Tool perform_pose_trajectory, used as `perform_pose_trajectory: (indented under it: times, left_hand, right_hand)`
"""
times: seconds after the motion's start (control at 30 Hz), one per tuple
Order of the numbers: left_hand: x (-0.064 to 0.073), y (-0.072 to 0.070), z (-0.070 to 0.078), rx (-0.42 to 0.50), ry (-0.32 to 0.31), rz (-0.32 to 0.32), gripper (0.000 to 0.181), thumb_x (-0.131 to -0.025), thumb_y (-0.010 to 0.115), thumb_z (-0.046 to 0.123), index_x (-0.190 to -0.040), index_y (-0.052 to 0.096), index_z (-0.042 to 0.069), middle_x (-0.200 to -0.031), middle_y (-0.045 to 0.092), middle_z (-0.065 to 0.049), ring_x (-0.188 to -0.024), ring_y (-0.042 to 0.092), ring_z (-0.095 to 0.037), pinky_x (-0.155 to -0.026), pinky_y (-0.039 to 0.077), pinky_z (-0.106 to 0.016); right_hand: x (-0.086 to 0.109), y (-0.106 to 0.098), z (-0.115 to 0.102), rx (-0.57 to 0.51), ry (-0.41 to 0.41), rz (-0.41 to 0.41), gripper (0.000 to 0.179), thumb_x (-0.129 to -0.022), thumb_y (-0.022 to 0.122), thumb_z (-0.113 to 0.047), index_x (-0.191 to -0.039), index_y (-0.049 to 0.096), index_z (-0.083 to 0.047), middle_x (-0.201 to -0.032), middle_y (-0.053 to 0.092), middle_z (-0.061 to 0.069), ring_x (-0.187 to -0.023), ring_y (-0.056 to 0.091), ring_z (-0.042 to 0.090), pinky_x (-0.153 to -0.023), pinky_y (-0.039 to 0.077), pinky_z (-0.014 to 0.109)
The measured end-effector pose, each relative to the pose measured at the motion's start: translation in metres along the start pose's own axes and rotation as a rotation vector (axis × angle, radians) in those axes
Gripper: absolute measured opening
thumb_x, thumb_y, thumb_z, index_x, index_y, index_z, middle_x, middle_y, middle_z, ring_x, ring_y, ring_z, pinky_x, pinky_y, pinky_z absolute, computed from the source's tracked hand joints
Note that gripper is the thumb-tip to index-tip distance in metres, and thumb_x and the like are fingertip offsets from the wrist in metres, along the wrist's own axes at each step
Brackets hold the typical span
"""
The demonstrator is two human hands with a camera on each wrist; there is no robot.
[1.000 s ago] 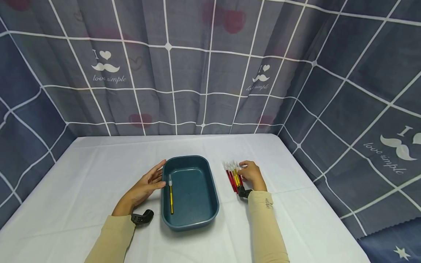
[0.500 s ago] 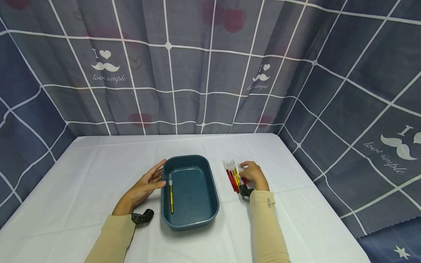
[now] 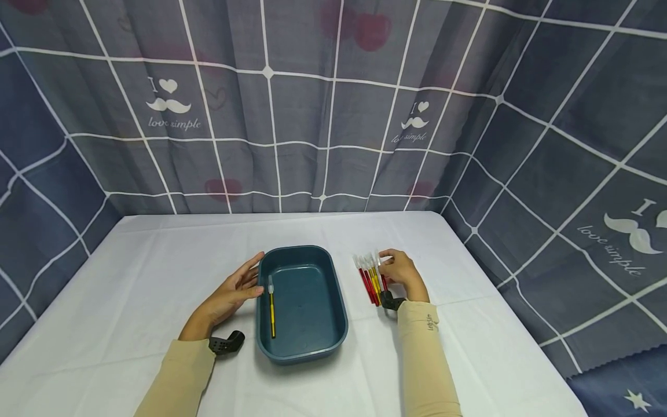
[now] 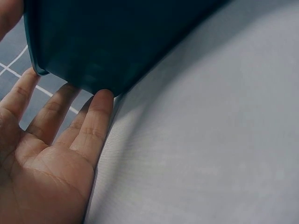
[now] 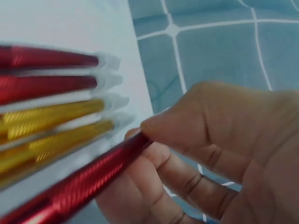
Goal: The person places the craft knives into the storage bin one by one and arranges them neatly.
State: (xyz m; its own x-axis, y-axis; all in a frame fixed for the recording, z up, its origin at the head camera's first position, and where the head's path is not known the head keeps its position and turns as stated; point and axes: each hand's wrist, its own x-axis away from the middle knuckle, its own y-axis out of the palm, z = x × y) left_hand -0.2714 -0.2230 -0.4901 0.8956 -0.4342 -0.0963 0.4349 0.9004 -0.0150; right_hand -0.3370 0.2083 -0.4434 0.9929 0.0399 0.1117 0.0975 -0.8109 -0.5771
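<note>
My right hand (image 3: 398, 270) pinches a red craft knife (image 5: 88, 179) between thumb and fingers, close to its tip end. This knife has a knurled metal grip; its tip is hidden by the fingers. Beside it lie two yellow craft knives (image 5: 60, 114) and two red craft knives (image 5: 51, 88), side by side with clear caps on. At the left of a dark teal tray (image 3: 341, 313), my left hand (image 3: 229, 295) touches the wall with nearly straight fingers, its thumb at the rim. One yellow craft knife (image 3: 272, 315) lies inside the tray along its left wall.
A white cloth (image 3: 172, 255) covers the table. Grey checked curtains (image 3: 297, 110) stand behind it and on both sides. Black wrist cameras (image 3: 226, 343) sit on both wrists. At the lower right hangs a dark blue cloth (image 3: 620, 382) with a star.
My right hand has shifted slightly to the right, drawing the red craft knife away from the row and tilting it. The left hand and the tray have stayed in place.
</note>
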Motion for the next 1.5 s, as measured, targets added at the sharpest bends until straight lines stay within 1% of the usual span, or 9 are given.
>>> perform_pose_trajectory:
  times: [0.23, 0.47, 0.77, 1.03, 1.13, 1.27, 1.33, 1.37, 1.5]
  left_hand:
    - [-0.001, 0.000, 0.001, 0.002, 0.006, -0.005, 0.098, -0.103, 0.073, 0.011, -0.175, 0.008, 0.009, -0.175, 0.012, -0.034, -0.159, 0.015, -0.058, -0.104, 0.044, -0.018]
    - [-0.001, -0.001, -0.001, 0.008, 0.001, 0.001, 0.098, -0.102, 0.073, 0.010, -0.175, 0.008, 0.009, -0.175, 0.012, -0.034, -0.159, 0.015, -0.058, -0.104, 0.045, -0.018]
    - [0.000, 0.000, 0.001, 0.009, -0.005, 0.011, 0.097, -0.102, 0.072, 0.008, -0.175, 0.008, 0.009, -0.175, 0.012, -0.033, -0.160, 0.015, -0.057, -0.104, 0.045, -0.018]
    - [0.001, 0.001, 0.002, 0.025, 0.004, 0.000, 0.098, -0.102, 0.072, 0.008, -0.175, 0.007, 0.008, -0.175, 0.010, -0.034, -0.160, 0.013, -0.058, -0.104, 0.045, -0.017]
    - [0.001, 0.000, 0.001, 0.039, 0.016, -0.011, 0.099, -0.102, 0.072, 0.009, -0.175, 0.005, 0.008, -0.175, 0.009, -0.035, -0.160, 0.011, -0.058, -0.105, 0.045, -0.017]
    - [0.002, -0.001, 0.002, 0.045, 0.020, -0.014, 0.099, -0.102, 0.072, 0.008, -0.175, 0.005, 0.008, -0.175, 0.008, -0.035, -0.160, 0.011, -0.058, -0.105, 0.045, -0.016]
    - [0.002, -0.001, 0.002, 0.046, 0.018, -0.017, 0.097, -0.103, 0.070, 0.006, -0.175, 0.005, 0.008, -0.175, 0.009, -0.035, -0.160, 0.011, -0.058, -0.105, 0.045, -0.017]
    - [0.001, 0.000, 0.002, 0.045, 0.017, -0.018, 0.097, -0.103, 0.070, 0.005, -0.175, 0.005, 0.008, -0.175, 0.009, -0.035, -0.159, 0.011, -0.058, -0.105, 0.045, -0.017]
    - [0.000, 0.001, 0.002, 0.048, 0.014, -0.020, 0.096, -0.103, 0.069, 0.004, -0.175, 0.005, 0.008, -0.175, 0.010, -0.034, -0.160, 0.012, -0.058, -0.105, 0.046, -0.018]
  right_hand:
    - [0.006, 0.000, -0.012, -0.160, -0.094, -0.062, 0.054, -0.097, 0.064, 0.007, -0.150, 0.051, 0.011, -0.107, 0.067, 0.019, -0.080, 0.068, 0.017, -0.069, 0.063, 0.032]
    - [0.006, 0.002, -0.019, -0.278, -0.140, -0.132, 0.058, -0.100, 0.064, 0.008, -0.156, 0.047, 0.008, -0.109, 0.064, 0.015, -0.078, 0.064, 0.014, -0.072, 0.063, 0.032]
    - [0.006, 0.007, -0.029, -0.404, -0.208, -0.222, 0.065, -0.099, 0.063, 0.010, -0.160, 0.041, 0.007, -0.105, 0.061, 0.009, -0.083, 0.069, 0.014, -0.072, 0.063, 0.030]
    - [0.010, 0.012, -0.042, -0.425, -0.229, -0.269, 0.073, -0.098, 0.064, 0.008, -0.165, 0.034, 0.004, -0.107, 0.060, 0.009, -0.093, 0.073, 0.020, -0.076, 0.063, 0.031]
    - [0.013, 0.015, -0.050, -0.425, -0.244, -0.289, 0.075, -0.097, 0.064, 0.008, -0.165, 0.033, 0.004, -0.106, 0.059, 0.009, -0.095, 0.073, 0.018, -0.079, 0.064, 0.034]
    - [0.016, 0.021, -0.058, -0.416, -0.269, -0.308, 0.075, -0.095, 0.063, 0.008, -0.164, 0.034, 0.004, -0.105, 0.060, 0.010, -0.090, 0.072, 0.015, -0.078, 0.064, 0.035]
    - [0.018, 0.024, -0.061, -0.407, -0.281, -0.310, 0.075, -0.093, 0.063, 0.008, -0.163, 0.035, 0.004, -0.105, 0.061, 0.010, -0.088, 0.071, 0.016, -0.076, 0.064, 0.034]
    - [0.019, 0.025, -0.063, -0.402, -0.287, -0.311, 0.076, -0.093, 0.063, 0.008, -0.163, 0.035, 0.005, -0.104, 0.061, 0.010, -0.089, 0.072, 0.020, -0.076, 0.064, 0.035]
    - [0.025, 0.030, -0.071, -0.399, -0.306, -0.328, 0.074, -0.092, 0.063, 0.008, -0.162, 0.037, 0.004, -0.103, 0.060, 0.010, -0.089, 0.071, 0.020, -0.076, 0.064, 0.036]
